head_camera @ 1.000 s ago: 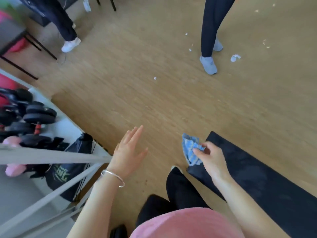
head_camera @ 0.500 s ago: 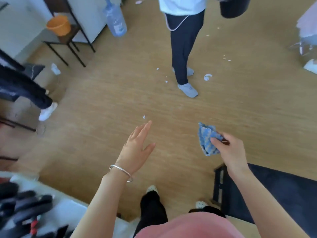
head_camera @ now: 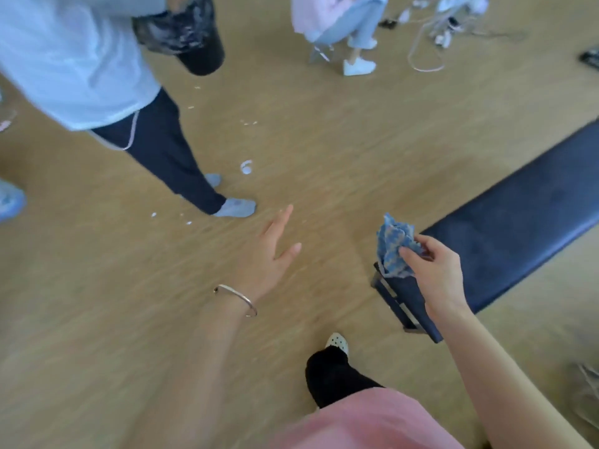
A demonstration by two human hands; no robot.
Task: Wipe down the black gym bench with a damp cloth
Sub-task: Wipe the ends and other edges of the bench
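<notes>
right hand (head_camera: 436,273) pinches blue cloth (head_camera: 393,249) above bench (head_camera: 518,228) end, ready to wipe | left hand (head_camera: 272,254) grip apart, empty, likely for balance

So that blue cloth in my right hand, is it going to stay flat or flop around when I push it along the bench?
The blue cloth probably flops: it hangs bunched and creased from the right hand, pinched at one spot. It looks light, held by fingertips alone. Pushed along the black gym bench, it will likely crumple unless pressed flat under the palm.
</notes>
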